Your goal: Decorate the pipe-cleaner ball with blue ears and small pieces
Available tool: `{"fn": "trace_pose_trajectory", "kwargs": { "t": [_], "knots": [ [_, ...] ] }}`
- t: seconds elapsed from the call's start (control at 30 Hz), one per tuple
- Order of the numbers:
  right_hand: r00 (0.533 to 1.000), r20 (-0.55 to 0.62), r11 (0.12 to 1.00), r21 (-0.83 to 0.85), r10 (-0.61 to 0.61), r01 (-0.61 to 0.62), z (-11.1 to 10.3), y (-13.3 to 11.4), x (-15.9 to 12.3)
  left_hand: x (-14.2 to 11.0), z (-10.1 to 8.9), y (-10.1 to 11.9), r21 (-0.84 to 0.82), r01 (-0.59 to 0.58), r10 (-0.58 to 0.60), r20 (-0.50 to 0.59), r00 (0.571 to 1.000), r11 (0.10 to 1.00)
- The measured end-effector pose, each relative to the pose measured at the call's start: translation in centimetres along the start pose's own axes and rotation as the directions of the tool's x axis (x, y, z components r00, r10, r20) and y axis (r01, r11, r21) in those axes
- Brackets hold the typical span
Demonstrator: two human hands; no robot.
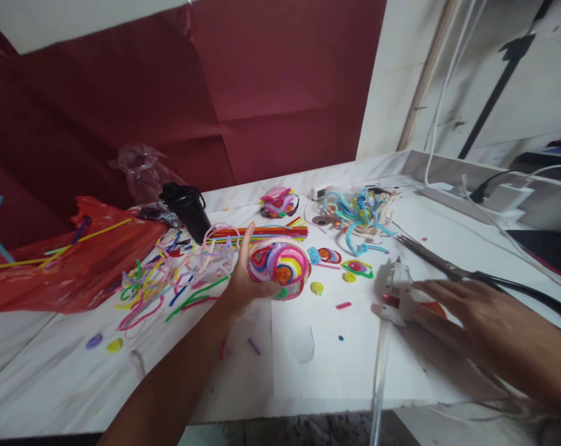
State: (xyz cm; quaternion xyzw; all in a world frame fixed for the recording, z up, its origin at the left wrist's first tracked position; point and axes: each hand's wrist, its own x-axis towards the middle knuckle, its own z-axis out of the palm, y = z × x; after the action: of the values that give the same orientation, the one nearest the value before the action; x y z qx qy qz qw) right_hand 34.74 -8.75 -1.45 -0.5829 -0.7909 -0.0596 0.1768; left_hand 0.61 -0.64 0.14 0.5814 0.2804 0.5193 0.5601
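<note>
A round ball covered in coiled, colourful pipe cleaners (280, 269) is in my left hand (250, 279), whose thumb points up beside it while the other fingers are mostly hidden. To the right, a white hot glue gun (394, 291) lies on the table with a long clear glue stick (378, 384) sticking out of its back end. My right hand (470, 316) is at the gun's side over its handle, fingers stretched out; whether they press on it is unclear. Small coiled pieces (357, 267) lie beyond the ball.
Black-handled scissors (470, 275) lie behind my right hand. Loose pipe cleaners (192, 297), a black bottle (185, 210) and a red plastic bag (76, 260) are at left. A second decorated piece (279, 203), a tangled pile (361, 210) and a power strip (466, 201) are farther back.
</note>
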Motion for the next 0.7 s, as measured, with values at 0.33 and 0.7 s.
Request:
{"fn": "trace_pose_trajectory", "kwargs": {
  "t": [0.33,0.7],
  "knots": [
    [0.916,0.348,0.976,-0.011,-0.201,0.219,4.0,-4.8,17.3,0.4,-1.2,-0.8,0.104,-0.005,0.001,0.039,0.999,0.995],
    [0.847,0.431,0.947,0.214,-0.311,0.239,5.5,-4.8,19.9,0.6,-1.2,-1.0,0.139,-0.012,0.002,0.073,0.997,0.990]
  ]
}}
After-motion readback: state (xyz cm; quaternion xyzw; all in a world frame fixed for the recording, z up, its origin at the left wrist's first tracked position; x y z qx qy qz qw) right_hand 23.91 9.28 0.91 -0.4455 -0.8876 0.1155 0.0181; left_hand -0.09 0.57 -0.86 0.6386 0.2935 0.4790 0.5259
